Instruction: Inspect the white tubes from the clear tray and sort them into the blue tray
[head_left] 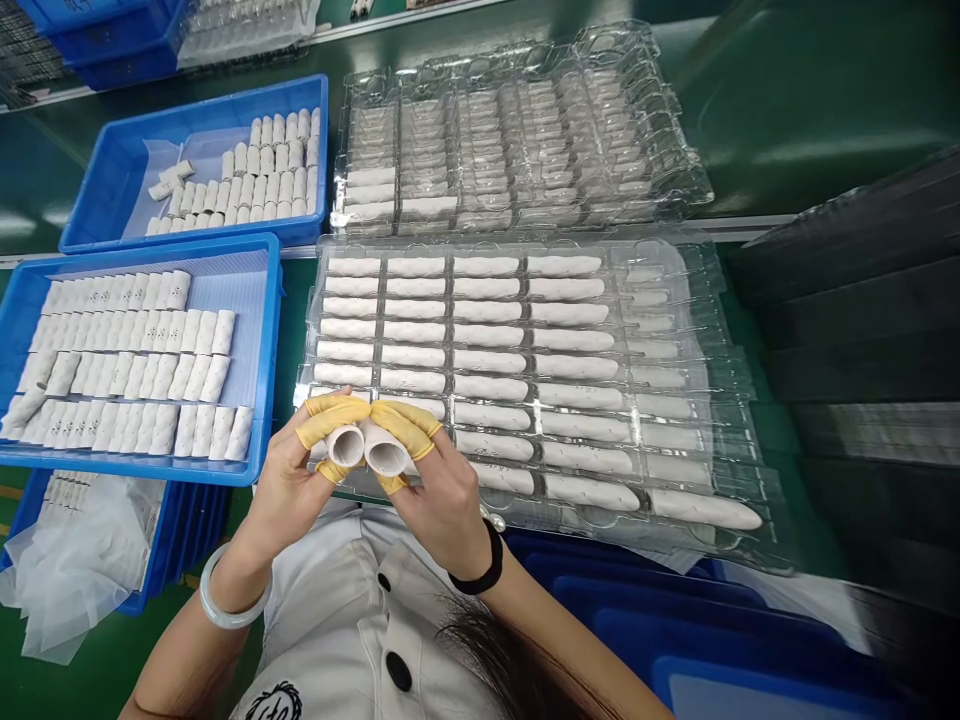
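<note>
My left hand point(296, 470), with yellow finger cots on its fingers, is closed round a white hollow tube point(346, 446). A second white hollow tube point(386, 456) is gripped by my right hand point(439, 485), which wears yellow finger cots too. Both tubes sit side by side with their open ends toward me, and my fingertips meet above them. Just beyond my hands lies a clear plastic tray point(525, 400) with rows of long white pieces in its slots. My hands cover its near left corner.
Two blue bins, a nearer one point(268, 400) and a farther one point(325, 160), stand at the left with rows of short white tubes. Another clear tray point(525, 130) lies behind, partly filled. Blue trays point(660, 610) are stacked below the table edge, and dark panels point(862, 330) stand at the right.
</note>
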